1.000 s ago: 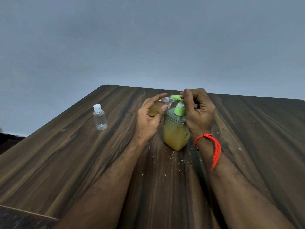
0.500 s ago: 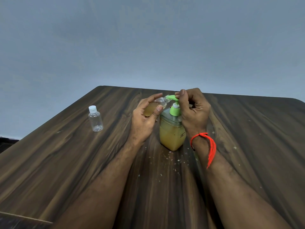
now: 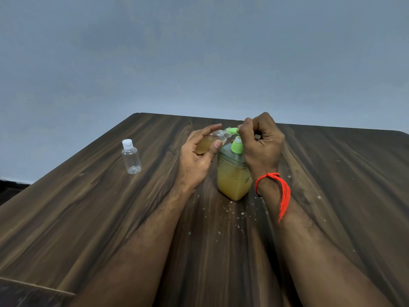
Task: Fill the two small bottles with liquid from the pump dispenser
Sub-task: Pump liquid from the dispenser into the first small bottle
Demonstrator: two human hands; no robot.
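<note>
A square pump dispenser point(image 3: 232, 178) of yellow liquid stands mid-table, with a green pump head point(image 3: 232, 130). My right hand point(image 3: 263, 147) is curled over the pump head from the right, thumb on top of it. My left hand point(image 3: 194, 160) grips a small clear bottle point(image 3: 210, 144), tilted with its mouth at the green nozzle. Yellow liquid fills its lower part. A second small bottle point(image 3: 131, 157), clear, with a white cap, stands upright at the left, apart from both hands.
The dark wooden table point(image 3: 88, 218) has its left edge close behind the capped bottle and its far edge behind the hands. Pale crumbs point(image 3: 234, 213) lie scattered in front of the dispenser. A red thread point(image 3: 283, 191) hangs from my right wrist.
Both hands keep the same hold on the bottle and pump head. Only the view has shifted slightly.
</note>
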